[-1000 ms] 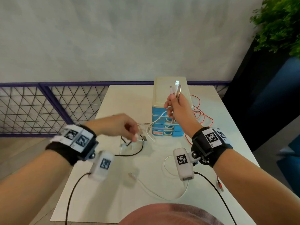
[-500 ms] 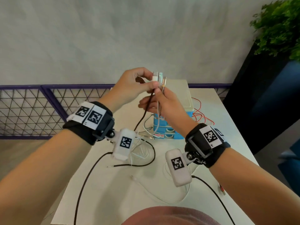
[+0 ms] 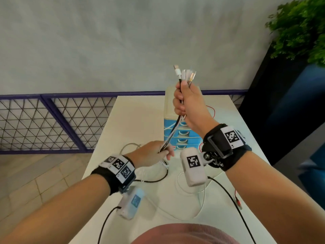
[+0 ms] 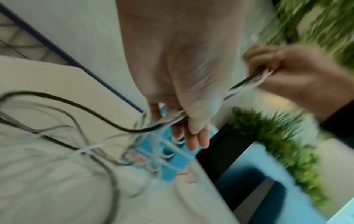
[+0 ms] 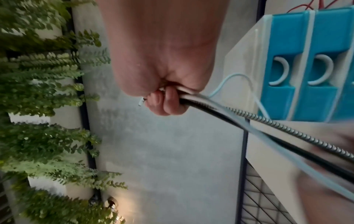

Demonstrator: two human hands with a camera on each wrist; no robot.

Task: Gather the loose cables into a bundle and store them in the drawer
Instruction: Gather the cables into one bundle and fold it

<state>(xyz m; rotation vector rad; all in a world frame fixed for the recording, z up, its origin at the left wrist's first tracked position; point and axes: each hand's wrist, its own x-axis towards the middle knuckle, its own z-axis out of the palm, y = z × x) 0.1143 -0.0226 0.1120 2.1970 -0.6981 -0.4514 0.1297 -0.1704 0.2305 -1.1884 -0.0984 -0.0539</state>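
Note:
My right hand (image 3: 186,101) is raised above the table and grips a bunch of cables (image 3: 173,131) near their plug ends (image 3: 184,74), which stick up out of the fist. The bunch holds black, white and braided metal strands (image 5: 268,119). Lower down, my left hand (image 3: 154,152) is curled round the same bunch, which runs taut between the two hands. Below the left hand the cables (image 4: 80,106) trail in loose loops onto the white table (image 3: 137,117). Behind the hands stands a small blue drawer unit (image 3: 182,136) with its drawers closed.
A red wire (image 3: 212,110) lies behind the drawer unit, and its end (image 3: 237,201) shows at the table's right edge. A purple mesh railing (image 3: 52,120) runs along the far side. A dark planter with green leaves (image 3: 299,29) stands to the right.
My right hand has lifted the plug ends higher. My left hand has let go of the plugs at the top and slid down the bunch to a spot near the table.

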